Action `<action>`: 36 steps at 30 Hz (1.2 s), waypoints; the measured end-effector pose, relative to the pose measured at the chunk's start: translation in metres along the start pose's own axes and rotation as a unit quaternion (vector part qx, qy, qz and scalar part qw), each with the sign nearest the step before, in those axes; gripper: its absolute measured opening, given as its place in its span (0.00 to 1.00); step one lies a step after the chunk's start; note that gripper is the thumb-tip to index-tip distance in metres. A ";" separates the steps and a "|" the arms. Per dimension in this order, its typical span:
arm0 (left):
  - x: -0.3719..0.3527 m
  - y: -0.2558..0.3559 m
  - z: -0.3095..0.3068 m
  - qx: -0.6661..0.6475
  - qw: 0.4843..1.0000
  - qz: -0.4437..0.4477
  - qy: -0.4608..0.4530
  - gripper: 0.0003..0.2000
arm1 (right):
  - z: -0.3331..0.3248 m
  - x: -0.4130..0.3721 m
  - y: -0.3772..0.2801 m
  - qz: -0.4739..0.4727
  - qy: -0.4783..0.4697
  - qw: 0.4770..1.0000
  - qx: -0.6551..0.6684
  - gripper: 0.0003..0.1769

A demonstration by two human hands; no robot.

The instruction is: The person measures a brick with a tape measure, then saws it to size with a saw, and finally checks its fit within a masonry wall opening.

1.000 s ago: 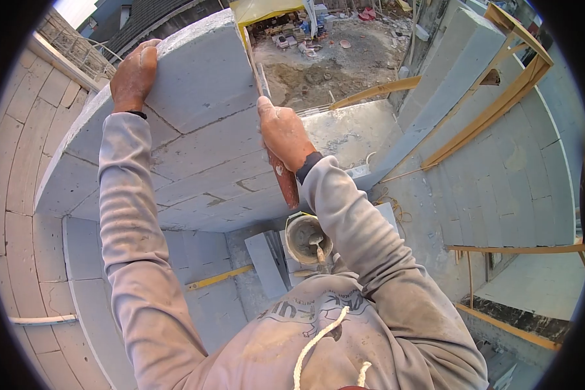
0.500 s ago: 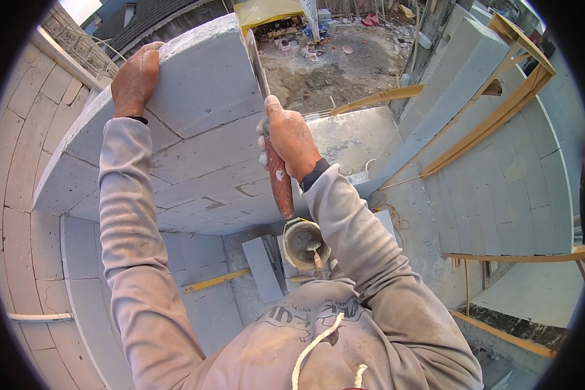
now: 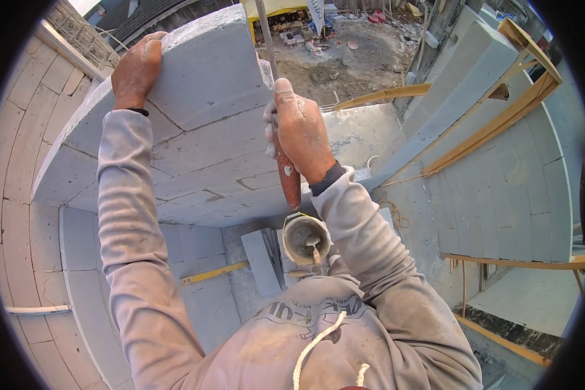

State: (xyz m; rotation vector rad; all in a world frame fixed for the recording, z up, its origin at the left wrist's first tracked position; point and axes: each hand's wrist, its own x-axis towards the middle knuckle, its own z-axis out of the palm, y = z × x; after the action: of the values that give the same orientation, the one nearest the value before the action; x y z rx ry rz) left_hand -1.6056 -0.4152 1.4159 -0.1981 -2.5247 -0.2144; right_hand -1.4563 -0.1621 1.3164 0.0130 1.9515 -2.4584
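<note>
My left hand (image 3: 136, 73) is hooked over the top edge of a grey lightweight concrete block (image 3: 208, 71) in the upper course of a wall, its fingers mostly hidden behind the edge. Wrapped in my right hand (image 3: 300, 130) is a machete-like tool (image 3: 288, 179) with a worn red-brown handle and white smears. Its long metal blade points up, seen nearly edge-on just beside the block's right end, and runs out at the top of the view. That end looks rough and chipped low down, close to my right knuckles.
Below my right hand is a round bucket (image 3: 286, 242) with a small trowel (image 3: 314, 244) in it. A yellow spirit level (image 3: 214, 273) and loose block slabs (image 3: 261, 263) lie lower down. A wooden frame (image 3: 494, 140) leans at the right, past the opening's dusty sill (image 3: 364, 130).
My right hand has moved slightly up and right, lifting the tool so its tip leaves the view and its blade stands off the block's end. The left hand keeps its place.
</note>
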 end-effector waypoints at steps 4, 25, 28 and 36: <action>-0.005 -0.002 0.001 0.014 0.999 0.032 0.012 0.23 | 0.005 -0.006 0.004 -0.190 -0.002 0.982 0.013 0.36; -0.007 -0.011 0.010 0.030 0.998 0.034 0.034 0.23 | -0.001 0.006 0.048 -0.093 0.017 0.995 -0.016 0.34; -0.010 -0.002 0.002 0.052 0.997 0.051 0.025 0.23 | 0.003 0.006 0.037 -0.158 0.011 0.987 0.020 0.35; -0.012 0.007 -0.001 0.108 0.977 0.166 0.082 0.15 | -0.005 0.007 0.077 -0.087 0.013 0.995 -0.042 0.36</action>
State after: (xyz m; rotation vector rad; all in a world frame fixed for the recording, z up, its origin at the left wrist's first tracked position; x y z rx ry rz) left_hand -1.5942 -0.4098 1.4103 -0.4872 -2.2875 0.1700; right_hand -1.4628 -0.1747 1.2401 -0.1310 2.1521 -2.4867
